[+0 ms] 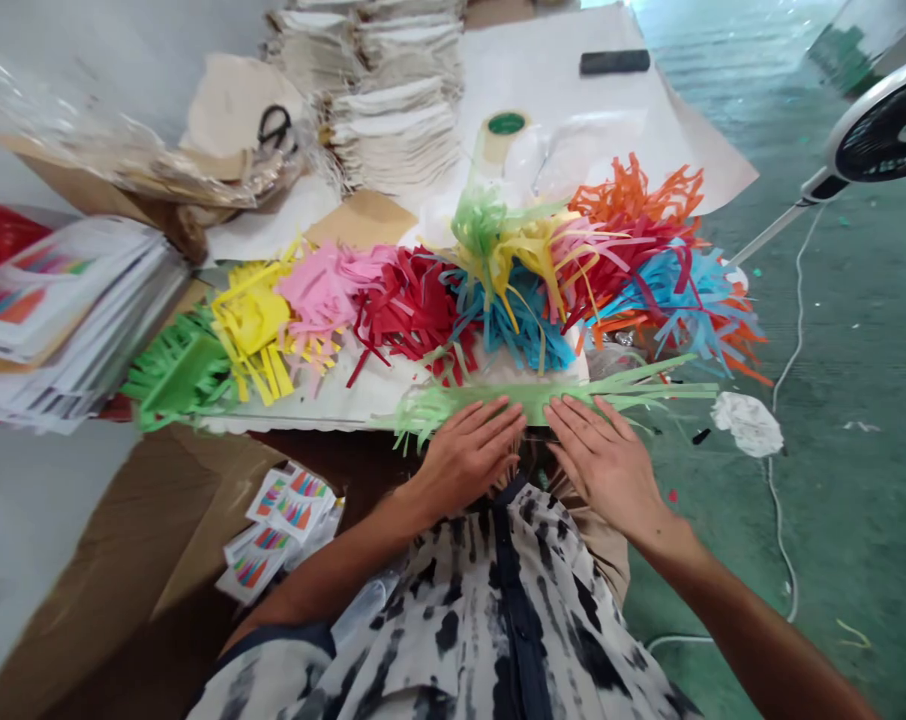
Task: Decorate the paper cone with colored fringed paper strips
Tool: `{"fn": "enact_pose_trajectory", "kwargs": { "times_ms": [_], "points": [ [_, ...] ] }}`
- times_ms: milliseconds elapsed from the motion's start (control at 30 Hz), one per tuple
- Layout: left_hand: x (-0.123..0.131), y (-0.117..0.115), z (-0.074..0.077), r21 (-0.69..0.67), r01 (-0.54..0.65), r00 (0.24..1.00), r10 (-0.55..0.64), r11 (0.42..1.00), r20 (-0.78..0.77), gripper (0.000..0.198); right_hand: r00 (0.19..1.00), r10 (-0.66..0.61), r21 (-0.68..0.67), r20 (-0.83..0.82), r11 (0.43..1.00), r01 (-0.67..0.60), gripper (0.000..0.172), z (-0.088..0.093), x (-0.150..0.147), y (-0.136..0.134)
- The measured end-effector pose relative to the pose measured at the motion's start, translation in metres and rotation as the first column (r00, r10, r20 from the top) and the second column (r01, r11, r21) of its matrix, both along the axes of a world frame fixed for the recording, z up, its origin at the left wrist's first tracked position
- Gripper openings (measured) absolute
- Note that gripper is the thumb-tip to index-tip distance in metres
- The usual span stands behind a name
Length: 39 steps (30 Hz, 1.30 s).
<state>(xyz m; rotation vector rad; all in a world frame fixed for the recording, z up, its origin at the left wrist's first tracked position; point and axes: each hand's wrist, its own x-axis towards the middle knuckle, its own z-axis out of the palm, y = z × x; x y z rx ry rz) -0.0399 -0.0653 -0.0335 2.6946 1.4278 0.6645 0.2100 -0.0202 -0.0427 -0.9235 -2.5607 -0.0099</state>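
Note:
A light green fringed paper strip [535, 398] lies along the table's front edge, its cut ends spreading left and right. My left hand [472, 455] rests on its left part, fingers stretched out and lying flat. On the right part lies my right hand [603, 460], also flat with extended fingers. The fingertips of both hands are a small gap apart. Just beyond are fringed paper bunches: green [183, 368], yellow [250, 315], pink [337, 285], red [412, 305], blue [517, 315] and orange [640, 195]. The palms' undersides are hidden.
White paper stacks [397, 130] stand at the back, with a tape roll [505, 124] and a black bar [614, 62] nearby. Black scissors [274, 128] lie back left. Printed sheets [70, 300] are piled left. A fan [892, 125] stands right; its cable [798, 310] crosses the floor.

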Motion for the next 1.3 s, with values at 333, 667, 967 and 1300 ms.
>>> {"fn": "enact_pose_trajectory", "kwargs": {
  "times_ms": [333,667,967,1300],
  "points": [
    [-0.012,0.009,0.004,0.117,0.021,0.998,-0.027,0.993,0.052,0.04,0.982,0.027,-0.078,-0.185,0.996,-0.043,0.026,0.007,0.005,0.003],
    [-0.01,0.024,0.006,0.06,0.025,0.998,-0.028,0.998,0.054,0.027,0.995,0.008,-0.082,-0.099,0.996,-0.017,0.032,0.013,-0.004,0.004],
    [-0.015,0.015,-0.003,0.178,-0.007,0.999,0.0,0.984,0.039,0.022,0.995,0.057,-0.124,-0.084,0.99,-0.067,0.024,0.014,0.002,0.014],
    [-0.025,0.016,0.006,-0.068,-0.181,0.966,0.191,0.981,0.177,0.011,0.981,-0.013,-0.195,-0.191,0.981,-0.025,0.016,0.017,0.004,0.025]
  ]
}}
